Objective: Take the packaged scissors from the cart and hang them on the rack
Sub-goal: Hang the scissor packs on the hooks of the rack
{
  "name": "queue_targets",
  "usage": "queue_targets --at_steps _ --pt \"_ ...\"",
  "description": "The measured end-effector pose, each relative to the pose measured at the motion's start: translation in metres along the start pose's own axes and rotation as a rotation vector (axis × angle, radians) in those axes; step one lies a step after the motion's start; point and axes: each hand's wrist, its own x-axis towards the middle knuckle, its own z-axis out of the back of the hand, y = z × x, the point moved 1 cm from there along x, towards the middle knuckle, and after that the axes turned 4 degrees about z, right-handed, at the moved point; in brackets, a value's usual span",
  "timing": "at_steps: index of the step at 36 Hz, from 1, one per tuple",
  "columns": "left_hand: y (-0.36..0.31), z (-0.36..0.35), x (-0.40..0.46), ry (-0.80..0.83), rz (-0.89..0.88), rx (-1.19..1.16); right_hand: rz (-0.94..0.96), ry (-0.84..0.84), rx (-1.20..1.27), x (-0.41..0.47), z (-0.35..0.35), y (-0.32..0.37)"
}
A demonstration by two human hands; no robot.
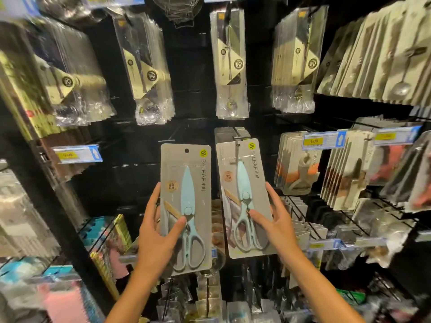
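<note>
Both hands, left (156,236) and right (277,226), raised, fingers gripping.

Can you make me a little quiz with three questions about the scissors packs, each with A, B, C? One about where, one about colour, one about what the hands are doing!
1. Where is the right pack?
A. on the floor
B. at a rack hook, in front of more grey packs
C. in a basket

2. What colour are the scissors in the left pack?
A. light blue
B. red
C. black

3. What is the left hand doing?
A. hanging loose, holding nothing
B. pointing at a price tag
C. holding the left pack, its hang hole free of any hook

Answers:
1 B: the hook crosses the pack's top edge while the right hand holds it.
2 A: the blade cover and handles show light blue through the plastic.
3 C: the thumb lies on the front, fingers go behind, and the round hole at the top is open.
</note>
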Motion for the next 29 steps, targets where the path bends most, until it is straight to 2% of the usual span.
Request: queue_targets --at_steps 10,18,22,29 --pt "0.002 0.002 0.019 -0.041 -0.057 0.044 -0.017 0.083 -0.298 0.029 -0.021 -0.015" --pt "-0.002 0.001 0.035 -0.002 -0.079 0.02 -0.044 0.115 -0.606 0.053 -0.031 -0.032" --pt "-0.004 -0.001 0.038 0.009 -0.058 0.033 -0.067 0.14 -0.665 0.068 -0.037 -0.036" --pt "-0.006 -0.003 0.042 0.018 -0.069 0.045 -0.156 0.244 -0.628 0.091 -0.039 -0.036"
